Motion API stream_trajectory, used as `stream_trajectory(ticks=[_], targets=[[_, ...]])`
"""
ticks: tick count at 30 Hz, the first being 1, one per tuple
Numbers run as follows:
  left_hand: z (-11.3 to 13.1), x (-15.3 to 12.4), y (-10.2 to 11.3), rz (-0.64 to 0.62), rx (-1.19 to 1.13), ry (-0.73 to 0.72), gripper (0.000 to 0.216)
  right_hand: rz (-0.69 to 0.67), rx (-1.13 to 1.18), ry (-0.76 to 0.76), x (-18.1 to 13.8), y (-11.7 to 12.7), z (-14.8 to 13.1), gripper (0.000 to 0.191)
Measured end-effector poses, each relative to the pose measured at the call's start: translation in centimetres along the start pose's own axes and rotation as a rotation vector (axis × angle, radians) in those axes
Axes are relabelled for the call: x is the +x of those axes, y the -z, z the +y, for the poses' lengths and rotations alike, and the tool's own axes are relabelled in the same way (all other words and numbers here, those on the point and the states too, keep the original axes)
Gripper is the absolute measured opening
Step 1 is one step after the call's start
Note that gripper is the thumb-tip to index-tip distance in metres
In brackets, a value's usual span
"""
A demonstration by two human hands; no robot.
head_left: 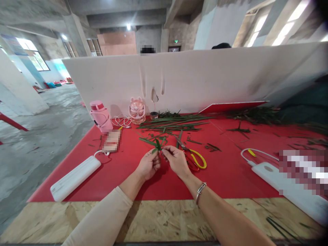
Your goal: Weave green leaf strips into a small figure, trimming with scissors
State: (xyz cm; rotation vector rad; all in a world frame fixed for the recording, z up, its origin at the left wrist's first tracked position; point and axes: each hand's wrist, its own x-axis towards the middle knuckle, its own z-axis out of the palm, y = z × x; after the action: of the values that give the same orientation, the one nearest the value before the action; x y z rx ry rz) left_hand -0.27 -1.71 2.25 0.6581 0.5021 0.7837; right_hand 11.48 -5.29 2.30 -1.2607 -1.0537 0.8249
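Note:
My left hand (149, 165) and my right hand (176, 159) meet over the red mat (164, 184), both pinched on a small piece of folded green leaf strips (156, 145) that fans out above my fingertips. Scissors with yellow and red handles (194, 157) lie just to the right of my right hand, blades pointing away from me. A bundle of long green leaf strips (174, 122) lies farther back on the mat. A metal bracelet sits on my right wrist.
A pink bottle (100, 115) and a pink fan (137, 110) stand at the back left before a white divider wall (205, 78). White power banks lie at the left (74, 177) and right (271, 172). Leaf scraps scatter at the right. Chipboard table edge (164, 218) runs nearest me.

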Motion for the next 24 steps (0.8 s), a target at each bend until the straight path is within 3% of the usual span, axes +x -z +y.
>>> stream_trajectory(ticks=[4,9,17,21,24], targets=[[0.3,-0.1,0.0,-0.03,-0.055,0.059,0.022,-0.024,0.051,-0.033,0.1,-0.1,-0.2,0.021],[0.4,0.0,0.2,0.002,-0.146,0.179,0.02,-0.026,-0.012,0.048,0.1,0.0,-0.1,0.02],[-0.4,0.2,0.3,0.046,-0.014,0.005,0.026,0.005,0.178,-0.099,0.6,0.2,0.5,0.029],[-0.2,0.6,0.3,0.175,0.015,-0.139,0.029,0.046,0.135,-0.108,0.6,0.2,0.7,0.029],[-0.1,0.8,0.3,0.204,0.041,-0.154,0.031,0.048,0.055,-0.054,0.6,0.1,1.0,0.025]])
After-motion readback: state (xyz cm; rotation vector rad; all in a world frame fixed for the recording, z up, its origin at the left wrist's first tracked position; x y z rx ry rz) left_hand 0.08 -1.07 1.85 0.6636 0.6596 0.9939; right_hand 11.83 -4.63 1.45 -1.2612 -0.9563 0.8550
